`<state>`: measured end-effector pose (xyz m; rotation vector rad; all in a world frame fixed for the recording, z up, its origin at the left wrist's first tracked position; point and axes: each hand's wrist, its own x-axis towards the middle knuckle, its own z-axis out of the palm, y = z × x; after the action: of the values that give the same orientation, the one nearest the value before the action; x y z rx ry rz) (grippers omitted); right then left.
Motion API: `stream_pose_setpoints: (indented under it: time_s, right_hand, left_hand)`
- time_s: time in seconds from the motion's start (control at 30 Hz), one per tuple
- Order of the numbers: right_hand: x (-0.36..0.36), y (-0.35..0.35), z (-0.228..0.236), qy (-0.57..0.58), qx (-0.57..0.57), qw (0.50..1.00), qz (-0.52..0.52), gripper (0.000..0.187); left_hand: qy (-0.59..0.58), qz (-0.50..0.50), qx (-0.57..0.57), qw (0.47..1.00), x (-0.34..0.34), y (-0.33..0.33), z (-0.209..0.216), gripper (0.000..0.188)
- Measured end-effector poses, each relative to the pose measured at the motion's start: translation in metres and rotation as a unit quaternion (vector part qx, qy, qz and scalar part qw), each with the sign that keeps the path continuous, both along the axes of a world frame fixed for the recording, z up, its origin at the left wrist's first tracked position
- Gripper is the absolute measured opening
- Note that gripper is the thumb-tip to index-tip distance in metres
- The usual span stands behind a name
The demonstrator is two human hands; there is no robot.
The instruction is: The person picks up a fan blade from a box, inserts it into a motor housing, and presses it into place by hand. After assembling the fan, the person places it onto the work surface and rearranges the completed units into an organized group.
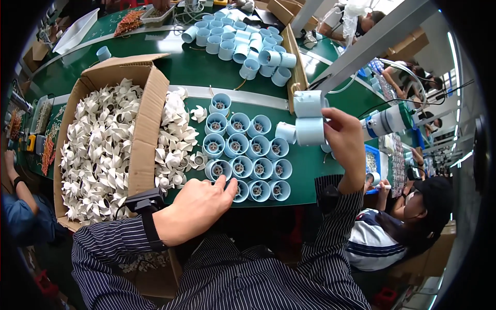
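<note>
Rows of light blue cylindrical housings (237,144) stand on the green table in front of me, each with a small metal motor-like part inside. My left hand (199,206) reaches over the near rows with its fingers stretched out, the fingertips at the rim of a front-left housing (218,169). Raised at the right, my right hand (343,137) grips a light blue housing (310,131) at its side. Directly above that one is a second housing (308,104), touching it; whether my fingers hold both I cannot tell. Another housing (285,133) lies tipped behind them.
A cardboard box (147,129) full of white fan blades (103,155) stands at the left, with a loose pile of blades (175,139) beside it. More blue housings (243,44) are heaped at the back. A slanted metal post (367,46) rises at the right. People work nearby.
</note>
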<state>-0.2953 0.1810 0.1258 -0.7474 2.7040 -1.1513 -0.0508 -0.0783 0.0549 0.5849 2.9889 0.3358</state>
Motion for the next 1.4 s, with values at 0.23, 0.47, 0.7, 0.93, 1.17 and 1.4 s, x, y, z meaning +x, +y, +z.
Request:
stream_pose_setpoints:
  time_s: [0.23,0.47,0.7,0.93,1.17,1.4]
  right_hand:
    - [0.022,0.061,-0.047,-0.009,-0.219,0.974,-0.052,0.029]
    - [0.031,0.096,-0.069,0.057,-0.436,0.893,-0.093,0.045]
    - [0.099,0.122,-0.049,0.014,0.091,0.985,-0.144,0.026]
    - [0.103,0.068,-0.092,0.101,0.151,0.983,-0.011,0.020]
    - [0.107,0.071,-0.071,0.067,0.125,0.990,-0.017,0.029]
    - [0.046,0.044,-0.057,0.127,0.109,0.985,-0.049,0.027]
  left_hand:
    - [-0.005,-0.009,-0.015,1.000,-0.001,0.004,0.003,0.059]
    - [0.000,-0.007,-0.001,1.000,-0.004,0.005,0.006,0.055]
    - [-0.048,0.011,-0.049,0.998,-0.004,0.008,0.014,0.062]
    - [-0.023,0.006,-0.056,0.998,-0.002,0.008,0.009,0.063]
    - [-0.049,0.014,-0.056,0.997,-0.004,0.009,0.015,0.065]
    - [-0.051,0.014,-0.044,0.998,-0.002,0.006,0.009,0.072]
